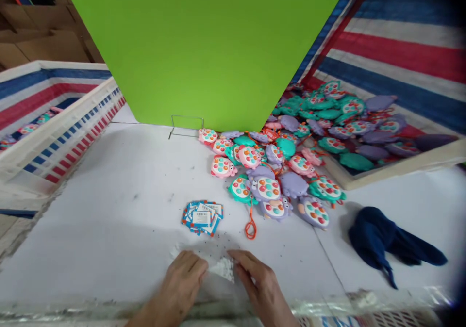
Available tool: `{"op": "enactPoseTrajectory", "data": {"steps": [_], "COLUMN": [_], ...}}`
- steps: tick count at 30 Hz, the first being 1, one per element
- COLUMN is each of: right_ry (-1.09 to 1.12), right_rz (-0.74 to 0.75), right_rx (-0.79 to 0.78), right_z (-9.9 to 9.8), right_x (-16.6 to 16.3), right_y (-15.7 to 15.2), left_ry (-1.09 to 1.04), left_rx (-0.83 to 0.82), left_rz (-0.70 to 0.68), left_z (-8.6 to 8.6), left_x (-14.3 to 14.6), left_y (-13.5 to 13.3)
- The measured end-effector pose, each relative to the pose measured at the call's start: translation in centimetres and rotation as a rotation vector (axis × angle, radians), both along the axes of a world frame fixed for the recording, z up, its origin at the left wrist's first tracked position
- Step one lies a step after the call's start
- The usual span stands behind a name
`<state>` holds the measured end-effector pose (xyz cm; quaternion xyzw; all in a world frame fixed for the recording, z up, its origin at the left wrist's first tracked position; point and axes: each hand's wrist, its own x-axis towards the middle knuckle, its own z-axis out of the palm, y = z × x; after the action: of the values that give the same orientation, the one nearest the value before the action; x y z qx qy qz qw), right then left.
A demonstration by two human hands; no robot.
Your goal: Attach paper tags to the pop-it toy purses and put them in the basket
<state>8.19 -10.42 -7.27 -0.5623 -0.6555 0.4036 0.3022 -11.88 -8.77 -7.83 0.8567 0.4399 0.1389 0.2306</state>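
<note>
White, small bits (227,269) sit in a thin, see-through plastic bag (217,269), near the front edge of the flat white table (109,196). Our left hand (187,274) pinches the bag's left side. Our right hand (257,273) pinches its right side, with the bits between our fingers, closer to the right ones.

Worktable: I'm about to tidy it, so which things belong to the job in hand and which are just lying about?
Likely part of the job:
small white pieces, between the left hand and right hand
card pile, just beyond the hands
heaped animal-shaped toys

Likely just lying about:
dark blue cloth, at the right
bent wire frame, by the green panel
</note>
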Motion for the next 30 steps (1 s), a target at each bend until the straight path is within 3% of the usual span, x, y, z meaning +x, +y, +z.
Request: {"op": "enactPoseTrajectory", "data": {"steps": [13,18,22,25,28,30], "right_ry": [-0.034,-0.172,-0.385,-0.410,-0.301,-0.185], "right_rz": [0.029,0.036,-0.077,-0.303,-0.470,-0.409], "right_rx": [-0.034,0.019,0.052,0.067,0.038,0.014], "right_z": [0.1,0.0,-0.5,-0.4,0.5,1.0], "right_x": [0.4,1.2,4.1,6.9,7.5,5.9], "right_y": [1.1,1.5,1.9,1.9,1.5,1.1], "left_ry": [-0.066,-0.121,-0.066,-0.061,-0.168,-0.309], "left_rx": [0.031,0.072,-0.004,-0.018,-0.029,-0.126], "left_rz": [0.004,0.025,0.013,0.020,0.048,0.052], "left_z": [-0.7,-1.1,-2.1,-2.5,-1.3,0.0], "left_x": [0.6,1.2,1.4,1.5,2.2,3.2], "left_y": [0.6,0.9,1.1,1.2,1.4,1.6]}}
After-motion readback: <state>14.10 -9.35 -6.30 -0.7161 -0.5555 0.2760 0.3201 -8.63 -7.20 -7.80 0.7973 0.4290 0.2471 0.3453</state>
